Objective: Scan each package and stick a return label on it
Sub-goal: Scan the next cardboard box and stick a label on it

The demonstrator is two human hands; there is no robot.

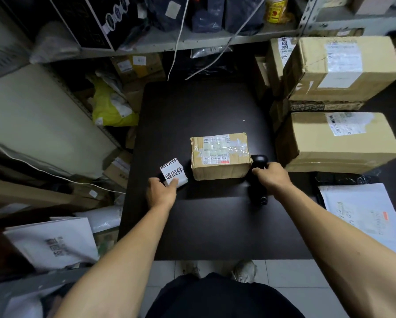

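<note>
**Small carton on table, both hands at its flanks**

Small cardboard package (221, 156) sits on the dark table (204, 226), slightly past centre toward 12 o'clock. Top face carries a taped shipping label with a barcode strip along the near edge.

Left hand (161, 193) at about 8 o'clock from the package. Thumb and fingers curl round the near end of a roll of return labels (174, 172); the white strip with bold black characters curves up and away from the hand. Roll is just beside the package's left face; contact with the box cannot be told.

Right hand (272, 177) at about 4 o'clock from the package. Fingers wrapped round a black handheld scanner (260, 180). Scanner head is close against the package's right near corner; its handle runs back toward 6 o'clock under the hand. Trigger finger position hidden.

Surroundings: three larger cardboard boxes (339, 67) stacked at 2 o'clock off the table's right edge, each with a white label. White mailer bag (364, 216) at 4 o'clock. Yellow bag (111, 106) at 10 o'clock on the lower shelving. Metal shelf (192, 41) with dark bags across 12 o'clock; two white cables hang down from it toward the table's far edge. White bags at 8 o'clock
</note>
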